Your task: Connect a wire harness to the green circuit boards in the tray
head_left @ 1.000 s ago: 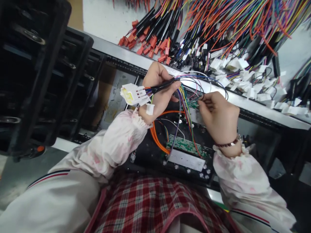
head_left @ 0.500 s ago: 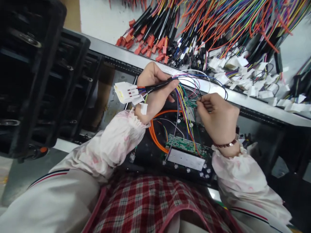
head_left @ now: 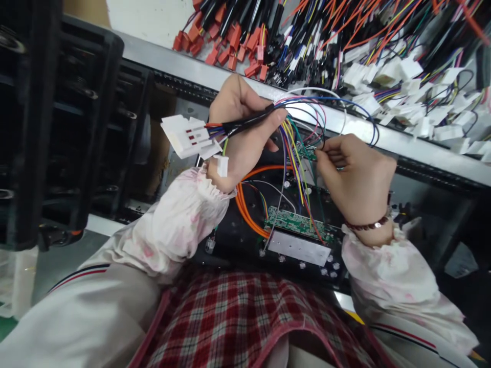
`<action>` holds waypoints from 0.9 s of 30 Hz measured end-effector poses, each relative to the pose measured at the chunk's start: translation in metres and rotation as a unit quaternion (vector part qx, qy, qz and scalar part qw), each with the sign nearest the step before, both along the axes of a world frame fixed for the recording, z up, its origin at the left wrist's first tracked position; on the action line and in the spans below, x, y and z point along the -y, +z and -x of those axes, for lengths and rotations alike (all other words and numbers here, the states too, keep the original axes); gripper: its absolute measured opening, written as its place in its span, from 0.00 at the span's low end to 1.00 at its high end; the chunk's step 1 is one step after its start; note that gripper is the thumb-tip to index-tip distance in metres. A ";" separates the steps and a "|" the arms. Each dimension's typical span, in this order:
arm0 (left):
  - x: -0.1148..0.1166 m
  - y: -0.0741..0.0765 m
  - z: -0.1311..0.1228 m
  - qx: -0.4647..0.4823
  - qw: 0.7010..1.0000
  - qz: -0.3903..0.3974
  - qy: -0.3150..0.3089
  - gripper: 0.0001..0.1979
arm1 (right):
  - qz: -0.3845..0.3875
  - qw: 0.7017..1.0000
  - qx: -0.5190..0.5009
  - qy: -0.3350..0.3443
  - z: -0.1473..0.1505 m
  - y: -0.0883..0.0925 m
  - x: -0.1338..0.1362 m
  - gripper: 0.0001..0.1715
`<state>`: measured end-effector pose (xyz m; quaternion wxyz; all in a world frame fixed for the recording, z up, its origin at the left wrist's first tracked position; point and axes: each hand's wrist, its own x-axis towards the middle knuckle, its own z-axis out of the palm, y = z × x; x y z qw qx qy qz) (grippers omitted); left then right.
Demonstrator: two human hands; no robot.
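Note:
My left hand (head_left: 245, 128) is closed around the black-sleeved part of a wiring harness (head_left: 245, 124). A flat white connector (head_left: 186, 137) sticks out to the left of it, and a small white plug (head_left: 222, 166) hangs by my wrist. Loose coloured wires fan out on the right side, some looping up, others dropping down. My right hand (head_left: 351, 171) pinches the end of a dark wire from this harness; the tip is hidden by the fingers. Below both hands lies a black housing with a green circuit board (head_left: 295, 221) and a grey metal plate (head_left: 299, 249).
Bundles of wires with red connectors (head_left: 233, 41) and white connectors (head_left: 406, 76) lie on the bench beyond a metal rail (head_left: 161, 56). Black housings (head_left: 76, 128) stand at the left. An orange cable (head_left: 243, 207) curves inside the housing.
The view has shifted and come slightly closer to the bench. Both hands keep their hold on the harness and the wire, and my right hand sits a little farther right.

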<state>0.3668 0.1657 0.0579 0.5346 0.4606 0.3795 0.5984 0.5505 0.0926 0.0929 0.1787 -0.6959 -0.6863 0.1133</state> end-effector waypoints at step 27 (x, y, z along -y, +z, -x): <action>0.000 0.005 -0.005 -0.047 0.998 0.029 0.010 0.17 | -0.028 0.997 0.026 -0.063 -0.033 0.003 0.019 0.09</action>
